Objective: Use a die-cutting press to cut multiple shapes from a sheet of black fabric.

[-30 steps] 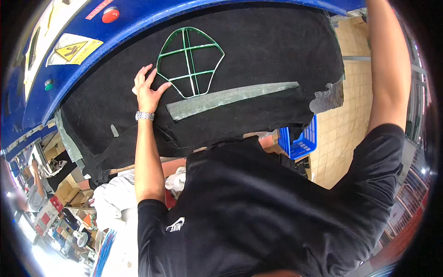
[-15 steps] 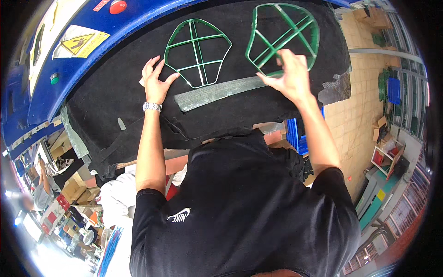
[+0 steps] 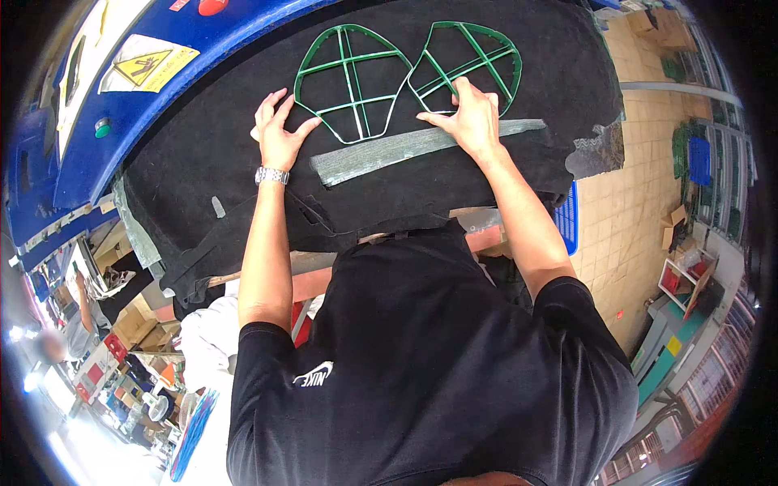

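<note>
Two green cutting dies with cross bars are side by side on a black sheet of material (image 3: 243, 174). The left cutting die (image 3: 347, 61) lies flat; my left hand (image 3: 278, 138), wearing a metal watch, is at its lower left rim with thumb and fingers spread. At the right cutting die (image 3: 486, 60), my right hand (image 3: 472, 121) grips the lower edge, thumb outside the rim and fingers reaching inside. The rims of the two dies meet or nearly meet. Part of the right die's lower edge is hidden by my hand.
A grey-green strip (image 3: 389, 152) shows just nearer than the dies. Beyond the sheet, a blue machine (image 3: 154, 105) bears a warning label, a red button (image 3: 212, 6) and a green button (image 3: 102, 127). A blue crate (image 3: 567, 219) stands at right. Another person (image 3: 77, 340) is far left.
My right hand has brought the right cutting die leftward, up against the left one, and it is turned somewhat. The left hand stays beside the left die.
</note>
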### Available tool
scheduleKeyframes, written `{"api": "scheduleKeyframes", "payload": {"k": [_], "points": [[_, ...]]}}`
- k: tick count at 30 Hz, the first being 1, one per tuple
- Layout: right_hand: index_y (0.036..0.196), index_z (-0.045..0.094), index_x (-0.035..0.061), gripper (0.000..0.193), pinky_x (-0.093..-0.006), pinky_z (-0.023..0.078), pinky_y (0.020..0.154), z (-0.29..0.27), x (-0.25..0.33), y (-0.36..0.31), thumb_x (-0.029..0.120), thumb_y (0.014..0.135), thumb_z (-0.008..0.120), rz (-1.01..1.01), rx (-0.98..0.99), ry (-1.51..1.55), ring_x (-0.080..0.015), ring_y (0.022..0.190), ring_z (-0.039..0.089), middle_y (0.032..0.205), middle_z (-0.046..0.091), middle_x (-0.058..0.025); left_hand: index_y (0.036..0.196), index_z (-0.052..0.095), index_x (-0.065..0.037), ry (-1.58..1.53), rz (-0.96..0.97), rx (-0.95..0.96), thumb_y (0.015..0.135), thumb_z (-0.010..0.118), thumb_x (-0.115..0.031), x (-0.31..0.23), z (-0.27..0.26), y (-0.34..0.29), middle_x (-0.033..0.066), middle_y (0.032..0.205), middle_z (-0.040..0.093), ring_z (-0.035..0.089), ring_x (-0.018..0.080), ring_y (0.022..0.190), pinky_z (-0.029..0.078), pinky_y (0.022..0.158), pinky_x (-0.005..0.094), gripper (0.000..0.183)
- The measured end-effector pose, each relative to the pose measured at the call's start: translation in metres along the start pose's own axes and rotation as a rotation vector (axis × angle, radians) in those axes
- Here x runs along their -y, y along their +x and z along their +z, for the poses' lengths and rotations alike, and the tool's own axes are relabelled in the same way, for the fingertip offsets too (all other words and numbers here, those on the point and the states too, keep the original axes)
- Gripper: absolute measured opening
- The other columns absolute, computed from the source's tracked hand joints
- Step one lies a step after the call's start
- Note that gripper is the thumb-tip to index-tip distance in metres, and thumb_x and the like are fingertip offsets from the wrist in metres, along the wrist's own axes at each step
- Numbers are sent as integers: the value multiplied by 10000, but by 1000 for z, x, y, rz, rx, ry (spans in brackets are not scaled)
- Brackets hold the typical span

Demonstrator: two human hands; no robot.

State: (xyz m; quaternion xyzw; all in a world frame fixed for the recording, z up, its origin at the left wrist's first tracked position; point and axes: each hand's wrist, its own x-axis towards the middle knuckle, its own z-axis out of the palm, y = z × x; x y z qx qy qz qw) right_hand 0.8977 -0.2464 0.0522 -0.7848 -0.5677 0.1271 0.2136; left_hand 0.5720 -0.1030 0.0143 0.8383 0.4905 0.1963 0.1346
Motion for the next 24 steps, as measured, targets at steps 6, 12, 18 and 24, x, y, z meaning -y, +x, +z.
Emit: {"api": "scheduleKeyframes", "payload": {"k": [6, 12, 18, 24], "points": [[1305, 581, 69, 850, -475, 416, 1078, -42, -41, -2, 402, 592, 901, -329, -10, -25, -381, 1271, 516, 1340, 566, -168, 1222, 699, -127, -82, 22, -46, 672, 884, -395, 10, 4, -3, 22, 1408, 557, 435, 272, 1358, 336, 1084, 454, 640], [1429, 509, 222, 966, -587, 213, 1191, -62, -121, -3, 434, 580, 917, -106, -18, -120, -434, 1503, 151, 1611, 266, -181, 1203, 701, -100, -45, 46, -37, 676, 889, -368, 5, 1, 3, 39, 1386, 569, 448, 277, 1336, 373, 1084, 425, 620], [1297, 596, 147, 824, -634, 98, 1190, -44, -145, 2, 461, 599, 900, -244, -19, -45, -318, 1490, 284, 1519, 455, -142, 1217, 694, -105, -60, 40, -29, 679, 888, -345, 6, 2, 5, 40, 1394, 565, 450, 280, 1339, 372, 1092, 426, 620], [1267, 605, 126, 814, -657, 92, 1176, -39, -152, 9, 421, 575, 918, -315, -53, 38, -323, 1467, 339, 1483, 484, -198, 1246, 678, -128, -63, -18, 27, 673, 891, -331, 5, -3, 4, 39, 1425, 542, 437, 294, 1362, 329, 1129, 443, 644]]}}
